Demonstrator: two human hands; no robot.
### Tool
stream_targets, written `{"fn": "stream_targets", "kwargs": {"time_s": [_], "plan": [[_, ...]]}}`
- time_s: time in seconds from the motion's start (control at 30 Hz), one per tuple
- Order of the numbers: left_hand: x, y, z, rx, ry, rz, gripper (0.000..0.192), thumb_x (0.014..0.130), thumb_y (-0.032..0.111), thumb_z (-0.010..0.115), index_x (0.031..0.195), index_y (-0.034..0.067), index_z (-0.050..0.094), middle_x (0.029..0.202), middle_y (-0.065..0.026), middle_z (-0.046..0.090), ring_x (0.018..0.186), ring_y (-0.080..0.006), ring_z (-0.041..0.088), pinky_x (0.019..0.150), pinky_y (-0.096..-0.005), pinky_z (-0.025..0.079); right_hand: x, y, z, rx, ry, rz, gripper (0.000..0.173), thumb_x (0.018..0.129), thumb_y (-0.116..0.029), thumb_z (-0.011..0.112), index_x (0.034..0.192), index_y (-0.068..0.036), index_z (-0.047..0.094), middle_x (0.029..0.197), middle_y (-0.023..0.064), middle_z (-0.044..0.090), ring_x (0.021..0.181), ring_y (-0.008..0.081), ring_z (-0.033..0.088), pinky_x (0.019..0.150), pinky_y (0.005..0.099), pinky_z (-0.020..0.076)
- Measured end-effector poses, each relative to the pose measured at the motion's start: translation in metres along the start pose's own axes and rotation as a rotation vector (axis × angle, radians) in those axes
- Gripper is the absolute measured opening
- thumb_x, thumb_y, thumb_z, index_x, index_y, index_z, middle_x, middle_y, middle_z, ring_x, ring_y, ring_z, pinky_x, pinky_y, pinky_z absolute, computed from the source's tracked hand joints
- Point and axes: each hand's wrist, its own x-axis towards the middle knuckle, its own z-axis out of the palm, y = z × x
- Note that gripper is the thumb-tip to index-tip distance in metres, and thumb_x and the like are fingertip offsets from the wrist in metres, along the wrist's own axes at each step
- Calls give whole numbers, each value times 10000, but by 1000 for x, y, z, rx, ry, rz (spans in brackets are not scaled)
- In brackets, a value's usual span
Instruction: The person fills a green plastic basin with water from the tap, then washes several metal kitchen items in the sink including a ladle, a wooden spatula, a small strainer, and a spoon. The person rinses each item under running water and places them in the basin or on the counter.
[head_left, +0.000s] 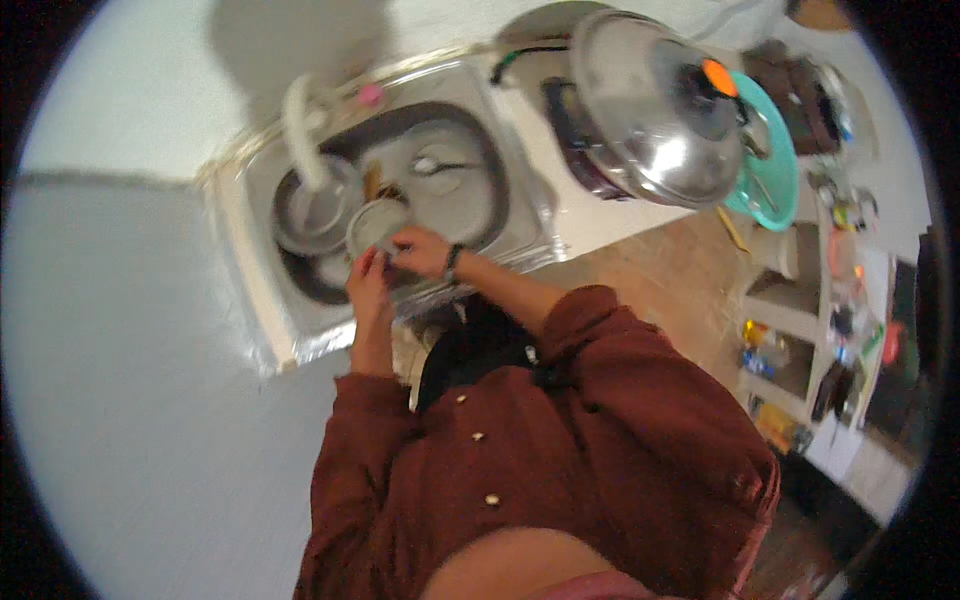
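Both my hands meet over the near edge of a stainless steel sink (480, 142). Between the fingertips of my left hand (369, 279) and my right hand (421, 252) is a small pale thing (385, 246), too blurred to name. Just beyond them, a round pale bowl or lid (377, 219) lies in the sink; whether my fingers touch it I cannot tell. A round metal pot or bowl (285, 217) stands at the sink's left, under a white faucet (300, 135). Something pale and round with a dark handle-like part (444, 165) lies in the basin.
Right of the sink, a large domed metal lid (622, 112) with an orange-topped knob stands on the counter. Behind it is a turquoise basin (786, 172) holding utensils. A pink object (370, 94) sits by the faucet. White shelves (784, 315) with goods stand farther right. A wall rises at left.
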Motion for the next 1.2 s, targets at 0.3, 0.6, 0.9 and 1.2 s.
{"fn": "stream_targets", "kwargs": {"time_s": [0.3,0.6,0.9,1.2], "plan": [[-16,7,-35,50,74,33,238,798,70,571,1021,-13,577,820,-2,576,679,-82,487,624,-211,397,23,-9,-13,816,373,398,230,829,-235,521,732,-28,550,636,63,560,483,115,496,422,245,409],[-35,7,-40,27,56,35,250,830,88,550,1064,1,545,937,-35,582,790,-108,546,702,-225,439,133,-21,16,1134,220,567,231,819,-235,507,665,-64,485,577,37,492,438,130,447,363,260,353],[-14,13,-44,-58,-26,84,259,817,86,556,1063,4,556,794,-11,572,646,-85,487,572,-222,403,88,12,31,39,599,-223,123,795,-152,504,847,-53,553,826,62,563,724,189,534,608,294,431],[5,26,-48,-46,-109,18,238,825,99,556,1050,20,535,901,-18,562,723,-96,516,578,-218,418,-14,-69,-10,-404,595,-202,84,741,-90,538,814,-52,557,864,127,551,814,304,541,703,387,442]]}}
